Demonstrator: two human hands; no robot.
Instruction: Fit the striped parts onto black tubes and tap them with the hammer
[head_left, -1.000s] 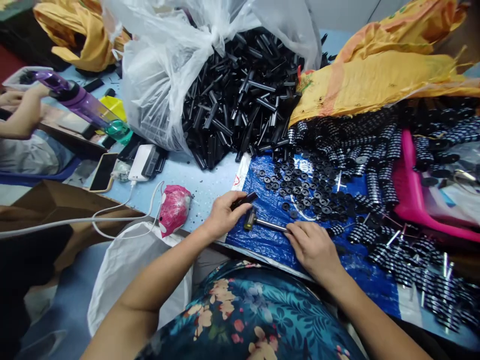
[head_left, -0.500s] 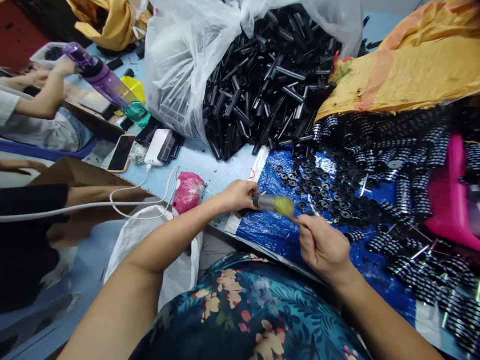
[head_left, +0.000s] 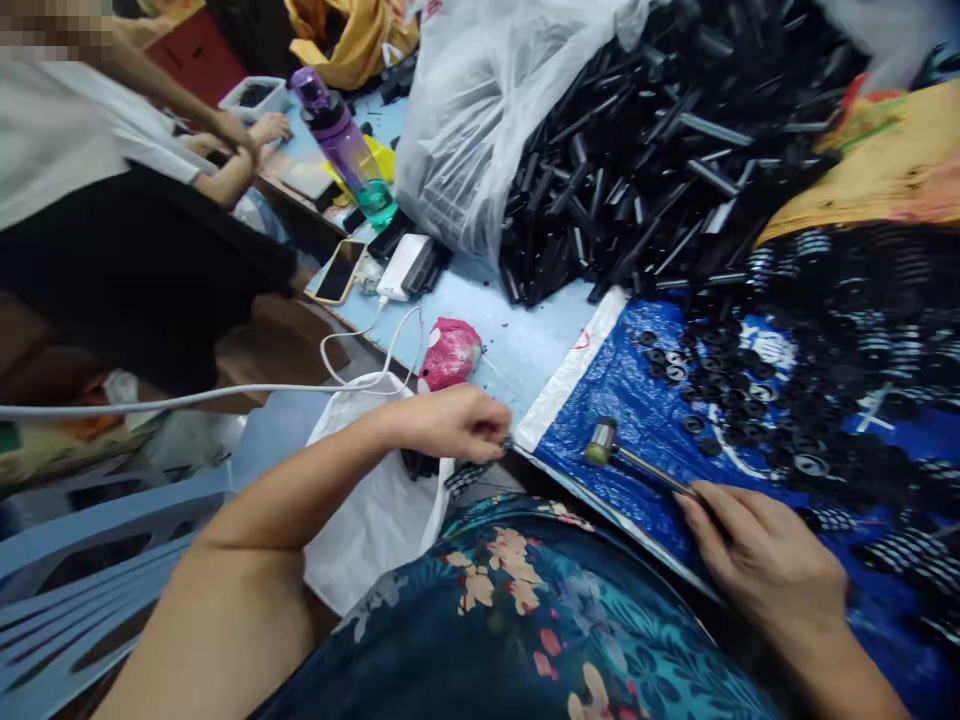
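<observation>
1. Nearest, the floral shirt [head_left: 517, 620] sits close to the front edge of the blue sheet [head_left: 630, 490], with only a narrow gap.
2. The right hand [head_left: 772, 550] is over the sheet's near part, fingers wrapped round the handle of a hammer [head_left: 601, 440]; its head points toward the sheet's white border, with bare blue around it.
3. Off that border's near corner, the left hand [head_left: 461, 425] is curled into a loose fist, forearm reaching across. A striped black stack [head_left: 474, 478] is just under it; whether the fingers grip it, I cannot tell.
4. Below, beside the sheet's level, a white bag [head_left: 352, 540] opens upward.
5. Past the border, a strip of bare tabletop [head_left: 525, 335] gives room up to a pink bundle [head_left: 451, 352].
6. Black discs [head_left: 712, 375] crowd the sheet's farther part.
7. Beyond its far edge, heaped black pieces [head_left: 637, 180] and a clear plastic bag [head_left: 465, 130] close off the space.
</observation>
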